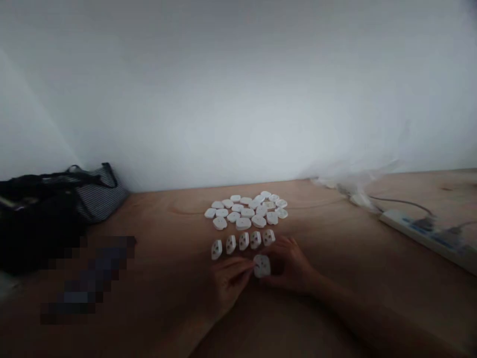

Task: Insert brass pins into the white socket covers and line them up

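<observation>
**Pale wall point(223, 99) behind a brown tabletop point(160, 293) set with white pieces**

At the tabletop's left edge sits a black bag point(37, 228), dark and soft-edged; just beside it, by the back left corner, is a striped bag point(101, 198) with a black strap. Nearer the front left corner lies a dark object point(95, 271) blurred into blocks, so any label on it is unreadable.

Midway along the tabletop, toward the back edge, roughly twenty white pieces point(247, 213) lie close together, rounded and flat. In front of them, five white pieces in a row point(243, 241) stand on edge, dark holes showing in their faces. Any lettering on these is too small to read.

Nearer the front edge, the left hand point(228, 283) has its fingers bunched, tips at the left side of a single white piece point(263, 268); I cannot tell whether they grip it. From the other side the right hand point(292, 266) grips that piece between thumb and fingers, its marked face toward the camera.

Farther right, clear plastic point(357, 191) lies crumpled by the back edge. A dark cord point(402, 201) runs to a white power strip point(398, 222) slanting toward the right edge, with dark plugs in it; its markings are blurred.
</observation>
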